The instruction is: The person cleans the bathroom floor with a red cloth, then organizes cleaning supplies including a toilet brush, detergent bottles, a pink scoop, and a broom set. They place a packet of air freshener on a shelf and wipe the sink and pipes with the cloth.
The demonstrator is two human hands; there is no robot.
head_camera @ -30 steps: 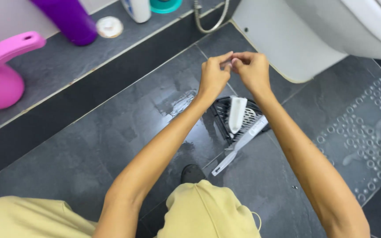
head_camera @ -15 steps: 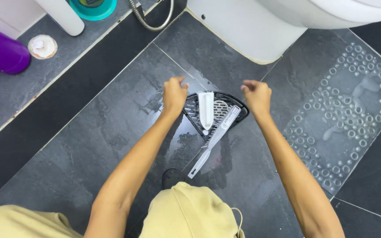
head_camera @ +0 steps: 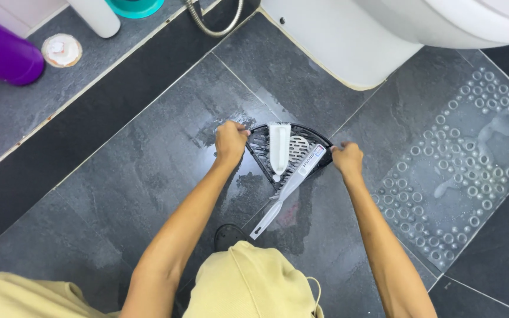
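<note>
both hands grip a black slotted corner rack [head_camera: 293, 154] lying on the wet slate floor [head_camera: 148, 176]: left hand [head_camera: 231, 142] closed on its left corner, right hand [head_camera: 347, 161] closed on its right. a white brush [head_camera: 278, 150] and a grey-handled scraper [head_camera: 287, 191] lie across it. clear bubbled mat [head_camera: 460, 171] right; white toilet base [head_camera: 337, 47] beyond; purple bottle [head_camera: 1, 54] far left.

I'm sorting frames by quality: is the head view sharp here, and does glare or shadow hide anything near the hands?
Head view: mostly sharp, evenly lit. Wet sheen on the dark floor tiles glares beside the left hand, yet the black corner rack, the white brush and the right hand read clearly. Shadows are soft, under the arms. Straight tile joints bend slightly toward the frame edges.
</note>
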